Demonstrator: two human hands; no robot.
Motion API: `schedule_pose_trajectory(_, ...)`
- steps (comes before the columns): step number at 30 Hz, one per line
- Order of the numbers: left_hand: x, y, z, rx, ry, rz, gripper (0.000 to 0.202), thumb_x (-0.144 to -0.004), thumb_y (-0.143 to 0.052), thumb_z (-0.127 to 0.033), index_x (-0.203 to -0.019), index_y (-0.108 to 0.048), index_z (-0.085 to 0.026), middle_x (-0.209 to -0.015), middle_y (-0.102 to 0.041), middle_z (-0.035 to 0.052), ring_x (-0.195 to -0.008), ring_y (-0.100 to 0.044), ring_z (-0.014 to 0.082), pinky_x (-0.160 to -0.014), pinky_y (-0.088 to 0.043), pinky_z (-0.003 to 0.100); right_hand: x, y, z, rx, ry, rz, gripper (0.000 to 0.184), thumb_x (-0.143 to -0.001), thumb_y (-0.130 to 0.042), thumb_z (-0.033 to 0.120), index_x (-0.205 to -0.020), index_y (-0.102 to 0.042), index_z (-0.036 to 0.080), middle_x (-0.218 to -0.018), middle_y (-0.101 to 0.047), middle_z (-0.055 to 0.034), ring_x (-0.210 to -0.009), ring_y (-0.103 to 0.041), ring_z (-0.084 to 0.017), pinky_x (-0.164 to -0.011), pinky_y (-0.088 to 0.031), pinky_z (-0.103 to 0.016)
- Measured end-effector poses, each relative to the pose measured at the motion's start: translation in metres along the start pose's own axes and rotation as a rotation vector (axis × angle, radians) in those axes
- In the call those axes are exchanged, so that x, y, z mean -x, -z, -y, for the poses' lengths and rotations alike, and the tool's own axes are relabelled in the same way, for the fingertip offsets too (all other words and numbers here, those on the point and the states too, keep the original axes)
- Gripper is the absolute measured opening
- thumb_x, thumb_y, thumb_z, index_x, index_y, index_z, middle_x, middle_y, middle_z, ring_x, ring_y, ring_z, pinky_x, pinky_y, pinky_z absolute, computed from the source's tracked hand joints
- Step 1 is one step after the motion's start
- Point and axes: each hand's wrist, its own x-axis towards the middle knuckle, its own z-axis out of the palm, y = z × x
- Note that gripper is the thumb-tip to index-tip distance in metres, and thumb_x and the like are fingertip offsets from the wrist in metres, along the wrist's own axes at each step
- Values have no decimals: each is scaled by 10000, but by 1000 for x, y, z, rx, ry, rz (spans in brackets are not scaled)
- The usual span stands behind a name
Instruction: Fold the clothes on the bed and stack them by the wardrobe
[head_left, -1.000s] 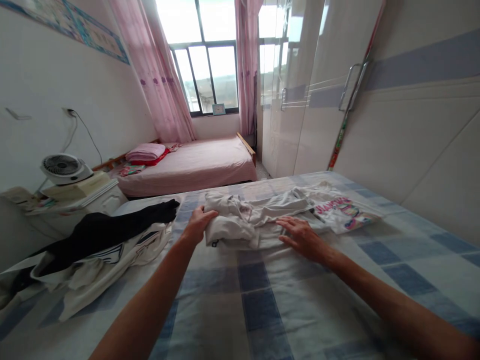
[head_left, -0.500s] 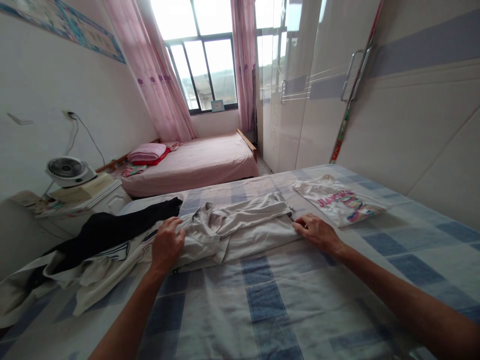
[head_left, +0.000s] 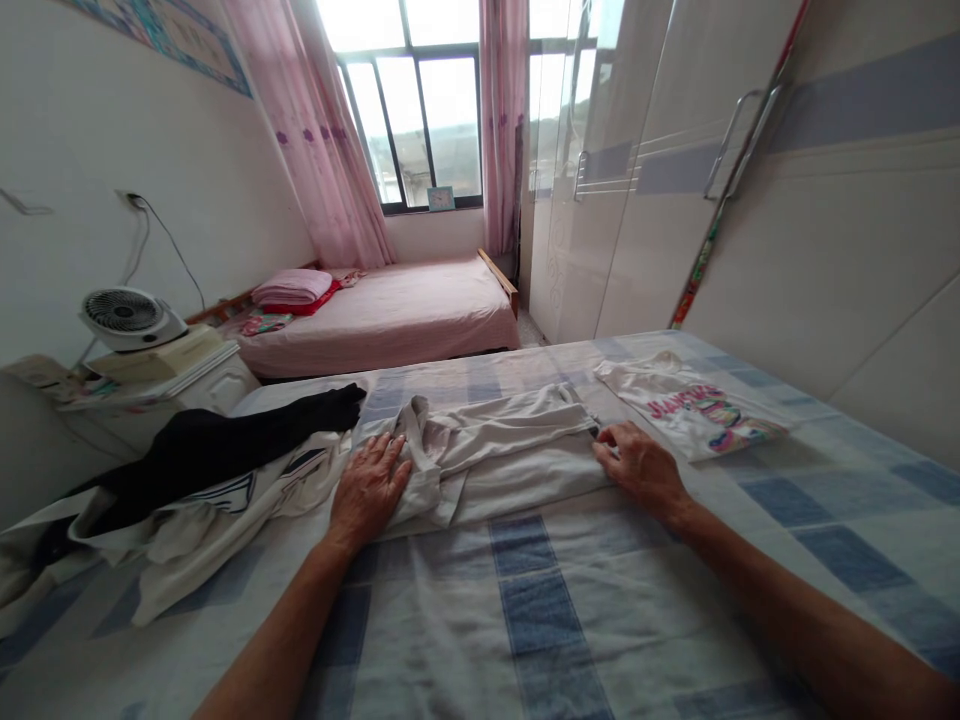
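A pale grey collared shirt [head_left: 517, 455] lies folded into a long strip across the bed, its collar end toward the left. My left hand [head_left: 371, 485] rests flat on the collar end, fingers stretched out and holding nothing. At the other end, my right hand [head_left: 637, 465] has its fingers curled against the thumb at the shirt's edge, closed on the cloth. Just beyond that hand lies a white T-shirt [head_left: 686, 405] with pink lettering and a colourful print, folded flat.
Left of the shirt are a black garment [head_left: 247, 435] and a rumpled white garment [head_left: 202, 545] with dark stripes. Everything lies on a blue-and-white checked bedsheet [head_left: 555, 620]. A fan [head_left: 131, 318] stands on a bedside cabinet. Behind are a pink bed [head_left: 405, 300] and a tall wardrobe [head_left: 645, 200].
My left hand has shifted right and flattened onto the collar end of the shirt, its fingers now extended. My right hand stays at the shirt's right end. The view has shifted slightly.
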Motion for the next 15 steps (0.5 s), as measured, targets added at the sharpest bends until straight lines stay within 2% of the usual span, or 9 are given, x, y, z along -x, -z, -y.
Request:
schedule_pose_trajectory(4, 0, 1, -1, -12, 1, 6, 518, -927, -331, -416, -1326, -497, -132, -1392, -463, 152, -1303, -403, 295, -1051, -343, 469, -5, -6, 4, -31, -80, 101, 259, -815, -480, 420, -816, -607, 195, -898, -652, -62, -797, -591, -188, -642, -367, -274)
schedule_pose_trajectory(9, 0, 2, -2, -17, -6, 12, 515, -925, -338, -411, -1323, -501, -127, -1391, -463, 153, -1300, -405, 300, -1047, -345, 469, -15, -1, 5, -221, -97, 181, 208, -776, -513, 371, -786, -639, 205, -827, -678, -29, -753, -605, -170, -648, -379, -255)
schedule_pose_trajectory(12, 0, 2, -2, -23, -2, 16, 516, -924, -339, -410, -1325, -500, -128, -1388, -467, 153, -1297, -407, 306, -1047, -342, 477, -20, -1, 10, -303, -138, 180, 200, -782, -510, 362, -814, -634, 208, -812, -683, -16, -745, -613, -162, -656, -388, -242)
schedule_pose_trajectory(15, -1, 3, -3, -25, -2, 19, 515, -920, -344, -407, -1329, -496, -133, -1388, -468, 150, -1295, -410, 307, -1048, -344, 474, -22, -6, 15, -278, -165, 140, 238, -802, -503, 378, -914, -614, 200, -813, -690, -33, -761, -622, -174, -640, -383, -241)
